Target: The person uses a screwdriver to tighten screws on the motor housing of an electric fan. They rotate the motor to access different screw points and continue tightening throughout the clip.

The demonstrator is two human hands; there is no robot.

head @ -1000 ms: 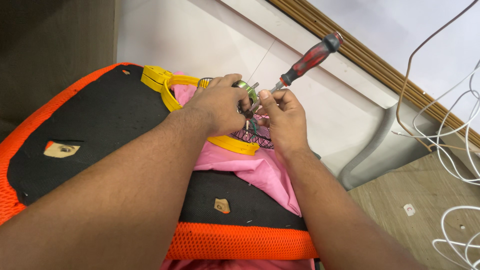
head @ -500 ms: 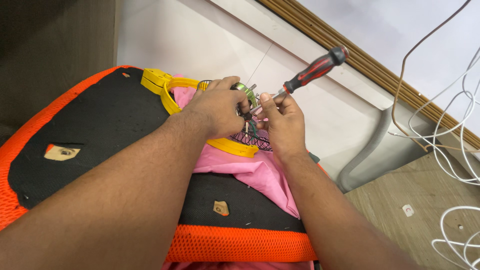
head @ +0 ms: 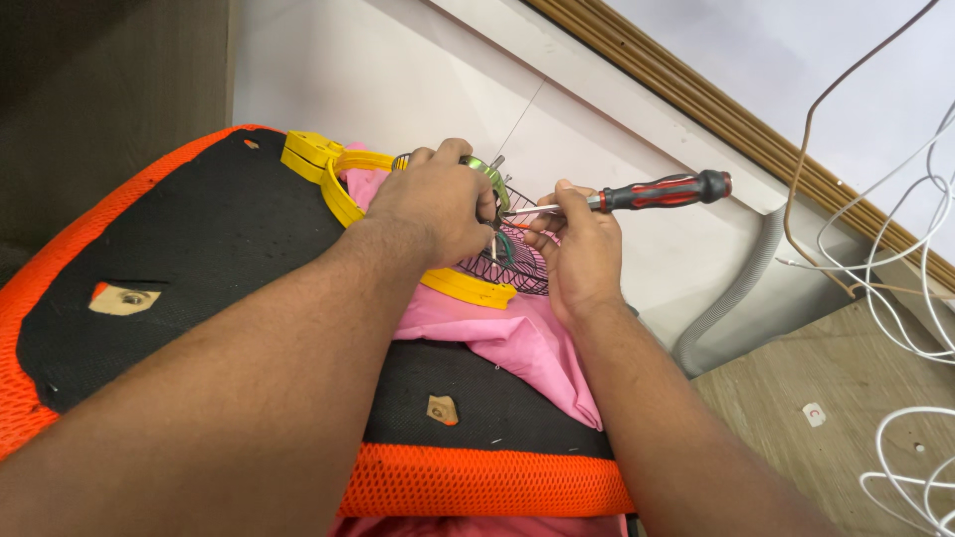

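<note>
The left hand (head: 438,204) was closed over a small round metal part (head: 484,171) at the hub of a black wire fan guard (head: 517,261). The right hand (head: 580,249) pinched the shaft of a red-and-black screwdriver (head: 662,191), its handle pointing away to the right and its tip directed at the hub (the exact contact point was hidden by the fingers). The two hands were close together, nearly touching. The guard, ringed by a yellow rim (head: 468,286), lay on pink cloth (head: 517,343) over an orange-and-black mesh seat (head: 199,249). White cables (head: 895,298) lay on the floor to the right.
</note>
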